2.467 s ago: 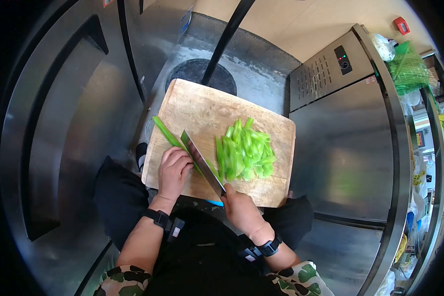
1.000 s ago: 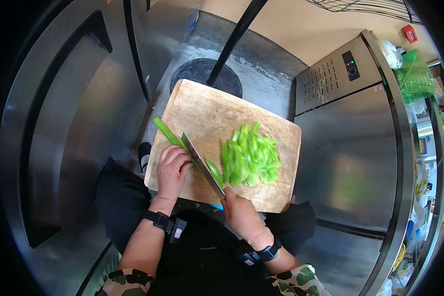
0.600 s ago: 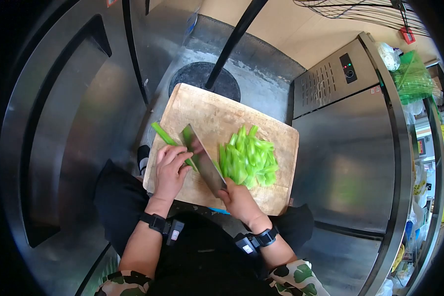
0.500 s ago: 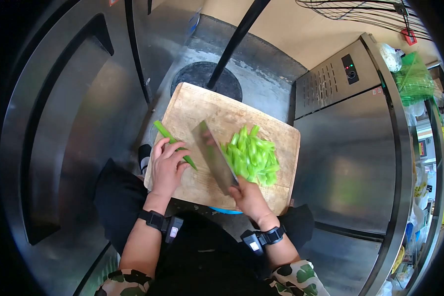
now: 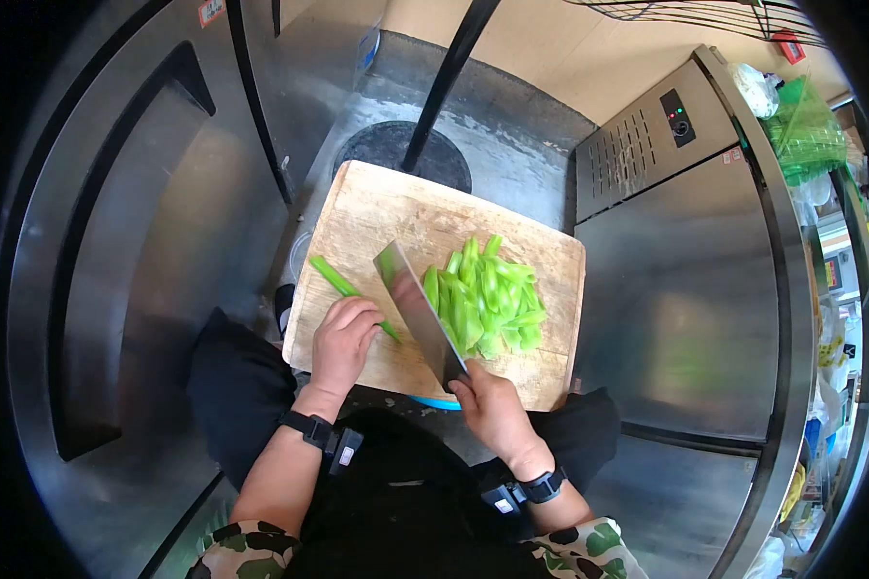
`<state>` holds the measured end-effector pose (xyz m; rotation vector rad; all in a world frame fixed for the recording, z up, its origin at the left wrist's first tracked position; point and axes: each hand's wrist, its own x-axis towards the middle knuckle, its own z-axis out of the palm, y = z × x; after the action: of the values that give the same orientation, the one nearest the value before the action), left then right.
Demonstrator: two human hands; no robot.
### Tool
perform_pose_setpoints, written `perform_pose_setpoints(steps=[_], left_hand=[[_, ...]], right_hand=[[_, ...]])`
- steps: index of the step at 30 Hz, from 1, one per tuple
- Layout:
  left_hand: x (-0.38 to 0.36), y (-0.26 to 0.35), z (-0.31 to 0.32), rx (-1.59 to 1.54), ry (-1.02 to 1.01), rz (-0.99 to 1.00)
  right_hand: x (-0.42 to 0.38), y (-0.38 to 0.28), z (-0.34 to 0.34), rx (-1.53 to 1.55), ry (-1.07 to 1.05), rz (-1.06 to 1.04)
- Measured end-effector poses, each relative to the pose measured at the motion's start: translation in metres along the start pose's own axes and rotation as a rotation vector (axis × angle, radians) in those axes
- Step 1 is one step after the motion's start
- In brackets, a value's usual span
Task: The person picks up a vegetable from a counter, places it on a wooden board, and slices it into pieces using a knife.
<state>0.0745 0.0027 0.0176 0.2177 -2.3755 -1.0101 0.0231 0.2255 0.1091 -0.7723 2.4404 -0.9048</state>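
Observation:
A thin green celery stalk lies slantwise on the left part of a wooden cutting board. My left hand rests over its lower half, fingers curled together and pressing on it. In my right hand is the handle of a cleaver, its broad blade standing on edge just right of the stalk's lower end. A small gap separates blade and stalk. Slant-cut celery pieces form a loose pile to the right of the blade, on the board.
Beyond the board, a black pole rises from a round dark base on the floor. A steel cabinet stands to the right, steel doors to the left. Something blue shows under the board's near edge.
My left fingers have gone from spread to curled on the celery stalk, which has shifted slightly toward the cleaver. The cleaver stays in my right hand at nearly the same spot.

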Motion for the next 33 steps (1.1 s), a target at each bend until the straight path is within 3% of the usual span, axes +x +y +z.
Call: perform_pose_setpoints(steps=[16, 19, 33], left_hand=[[0.001, -0.008, 0.002, 0.009, 0.05, 0.014], [0.001, -0.008, 0.002, 0.007, 0.047, 0.008], [0.003, -0.008, 0.002, 0.011, 0.056, 0.006]], right_hand=[[-0.003, -0.014, 0.012, -0.251, -0.131, 0.07], [-0.002, -0.007, 0.016, -0.298, -0.082, -0.035], [0.01, -0.008, 0.011, -0.219, -0.176, 0.026]])
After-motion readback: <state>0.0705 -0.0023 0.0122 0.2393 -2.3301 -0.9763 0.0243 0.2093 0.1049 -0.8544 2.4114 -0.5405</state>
